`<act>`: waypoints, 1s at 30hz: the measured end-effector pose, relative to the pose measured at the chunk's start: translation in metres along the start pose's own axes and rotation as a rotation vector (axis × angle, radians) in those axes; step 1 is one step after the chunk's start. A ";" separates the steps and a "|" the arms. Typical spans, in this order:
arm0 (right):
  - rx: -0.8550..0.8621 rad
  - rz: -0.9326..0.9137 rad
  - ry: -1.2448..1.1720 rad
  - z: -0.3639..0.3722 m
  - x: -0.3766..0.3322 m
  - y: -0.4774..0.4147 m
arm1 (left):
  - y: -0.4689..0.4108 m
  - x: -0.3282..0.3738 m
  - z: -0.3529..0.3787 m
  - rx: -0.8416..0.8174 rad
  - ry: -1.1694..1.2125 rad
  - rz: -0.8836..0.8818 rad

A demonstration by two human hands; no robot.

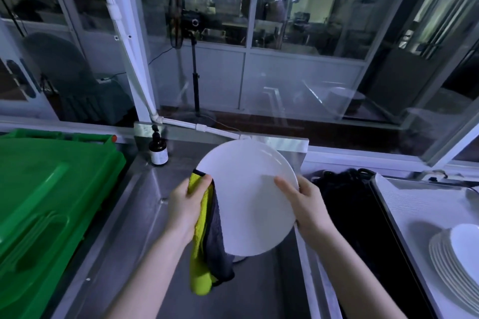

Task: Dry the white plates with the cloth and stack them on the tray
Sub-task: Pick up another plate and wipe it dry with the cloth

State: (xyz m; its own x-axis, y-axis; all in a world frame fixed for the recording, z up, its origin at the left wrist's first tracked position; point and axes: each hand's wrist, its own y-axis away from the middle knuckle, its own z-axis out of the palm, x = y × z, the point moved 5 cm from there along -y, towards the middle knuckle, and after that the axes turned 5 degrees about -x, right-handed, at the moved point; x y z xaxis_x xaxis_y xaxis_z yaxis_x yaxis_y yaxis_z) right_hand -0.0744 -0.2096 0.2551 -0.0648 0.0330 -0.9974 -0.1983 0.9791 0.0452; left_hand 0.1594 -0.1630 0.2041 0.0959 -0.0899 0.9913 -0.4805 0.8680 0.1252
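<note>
A white plate (248, 197) is held up, tilted, near the middle of the view, over a steel sink (145, 204). The left hand (185, 202) grips its rim at nine o'clock through a yellow and grey cloth (204, 241): the thumb presses the cloth to the plate's face, and the other fingers are hidden behind it. The rest of the cloth hangs down from that hand toward six o'clock, touching the plate's lower left edge. The right hand (308, 204) grips the rim at three o'clock, with the thumb laid across the face and the fingers curled behind the edge.

At four o'clock from the held plate, near the right edge of the view, a stack of plates (453, 261) rests on a pale tray (414, 210). Between the sink and the tray lies a dark area (363, 215); what it holds is too dark to tell. At nine o'clock lies a big green lid (46, 202). At eleven o'clock a dark pump bottle (158, 149) stands on the sink's back edge. At twelve o'clock, beyond the glass, stands a fan on a pole (194, 72).
</note>
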 end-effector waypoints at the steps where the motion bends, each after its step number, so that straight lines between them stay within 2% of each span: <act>1: -0.076 -0.047 0.074 -0.004 -0.010 -0.005 | -0.002 0.007 -0.002 -0.044 -0.035 0.044; 5: -0.360 -0.162 0.574 0.009 -0.037 -0.014 | 0.002 0.037 0.022 -0.370 -0.346 0.295; 7: -0.389 -0.203 0.659 0.014 -0.036 -0.015 | 0.007 0.045 0.034 -0.501 -0.397 0.325; 8: -0.352 -0.207 0.634 0.011 -0.034 -0.016 | 0.008 0.044 0.034 -0.510 -0.370 0.316; 10: -0.175 -0.151 0.484 -0.003 -0.024 -0.018 | 0.006 0.031 0.023 -0.382 -0.263 0.250; 14: 0.285 0.022 -0.134 0.003 0.013 0.000 | 0.017 -0.014 0.010 0.073 0.022 -0.091; 16: 0.381 0.112 -0.229 0.012 0.031 0.011 | 0.018 -0.023 0.011 0.133 0.116 -0.199; 17: 0.344 0.130 -0.205 0.015 0.032 0.014 | 0.016 -0.022 0.010 0.126 0.128 -0.218; 19: 0.165 0.032 -0.026 0.014 0.024 0.016 | 0.008 -0.018 0.001 0.109 0.118 -0.198; 21: 0.049 -0.164 0.299 0.004 0.009 0.020 | -0.001 -0.010 -0.010 0.116 0.080 -0.152; 23: 0.069 -0.468 0.707 -0.010 -0.006 0.027 | -0.006 -0.002 -0.016 0.114 0.067 -0.113; 24: 0.021 -0.660 0.901 -0.010 -0.010 0.032 | -0.008 0.001 -0.017 0.110 0.053 -0.103; 26: -0.209 -0.922 1.175 -0.003 -0.007 0.040 | -0.011 0.008 -0.016 0.103 0.001 -0.099; 28: -0.400 -1.017 1.385 0.008 0.006 0.043 | -0.013 0.011 -0.012 0.078 -0.022 -0.106; 30: -0.453 -1.094 1.472 0.018 0.017 0.043 | -0.013 0.015 -0.006 0.044 -0.035 -0.109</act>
State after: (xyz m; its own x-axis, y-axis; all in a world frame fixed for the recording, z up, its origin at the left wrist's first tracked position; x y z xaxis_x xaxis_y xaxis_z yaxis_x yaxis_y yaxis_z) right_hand -0.0666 -0.1631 0.2391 -0.3726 -0.8984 0.2324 -0.9178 0.3198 -0.2352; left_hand 0.1728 -0.1726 0.2172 0.1190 -0.2004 0.9725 -0.5067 0.8301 0.2330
